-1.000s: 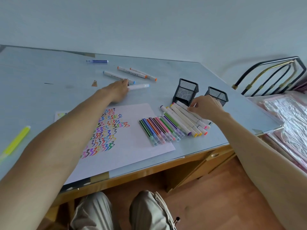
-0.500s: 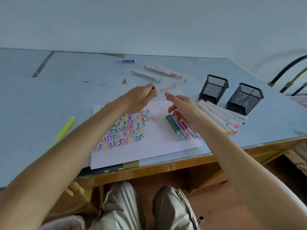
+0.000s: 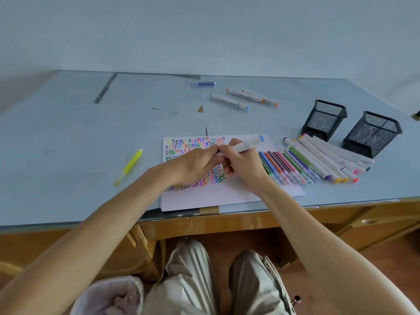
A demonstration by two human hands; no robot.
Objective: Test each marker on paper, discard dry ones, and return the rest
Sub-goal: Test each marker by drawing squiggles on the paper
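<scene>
We are holding one white marker [image 3: 244, 145] over the paper [image 3: 238, 192], blue end cap pointing up and away to the right. Our right hand [image 3: 246, 165] is gripping its barrel; our left hand [image 3: 193, 165] is pinching the near end, where we are judging a cap sits, though fingers are hiding it. The marker is looking light, rigid and smooth plastic, likely slick, so we are favouring a firm wrap on mid-barrel and a straight pull on the cap. Tested markers are lying in a row [image 3: 302, 164] just right of our hands, near two mesh cups [image 3: 323, 120].
</scene>
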